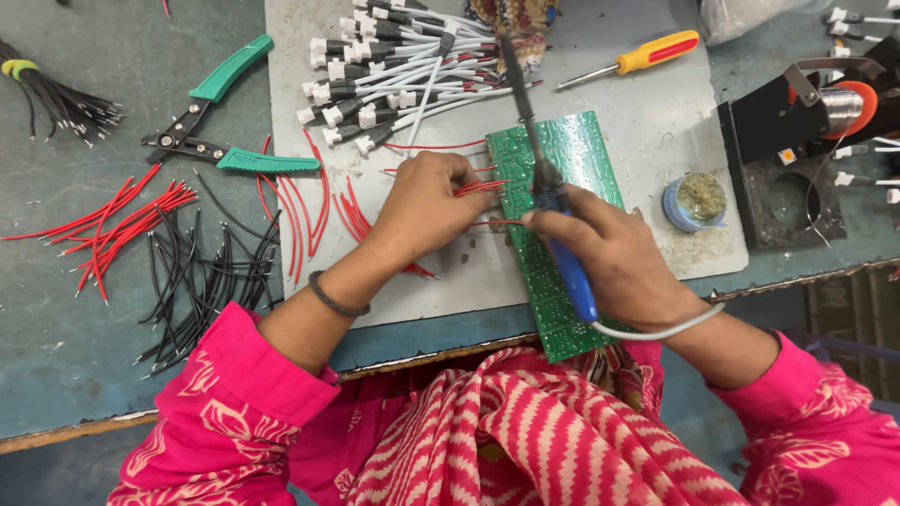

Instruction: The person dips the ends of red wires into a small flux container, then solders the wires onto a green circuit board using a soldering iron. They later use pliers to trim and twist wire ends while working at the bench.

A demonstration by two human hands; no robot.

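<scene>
On the grey mat (656,122) at the middle of the bench, a green circuit board (553,272) lies lengthwise, its near end hanging over the bench edge toward the person. Left hand (427,201) sits just left of the board, fingers curled narrow and pinched on a small bunch of red wires (480,186) whose ends touch the board's left edge. Right hand (614,253) rests over the board, fingers wrapped around the blue handle of a soldering iron (548,187); the dark shaft runs up and away across the board, tip hidden among the stuff at the top, so where it touches cannot be told. A white cord leaves the handle below the right wrist. Above the left hand, a pile of white cables with white plugs (384,80). Loose red wire pieces (291,201) lie left of the left hand on the mat edge, more red and black wire pieces (169,253) spread on the bench farther left. Green-handled cutters (220,122) lie open, upper left. Yellow and red screwdriver (642,56) top right on the mat. Small blue tin (694,200) right of the board, near the mat edge. Black stand with a solder spool (811,122) far right. Dark band on the left wrist, pink patterned sleeves on both arms.
</scene>
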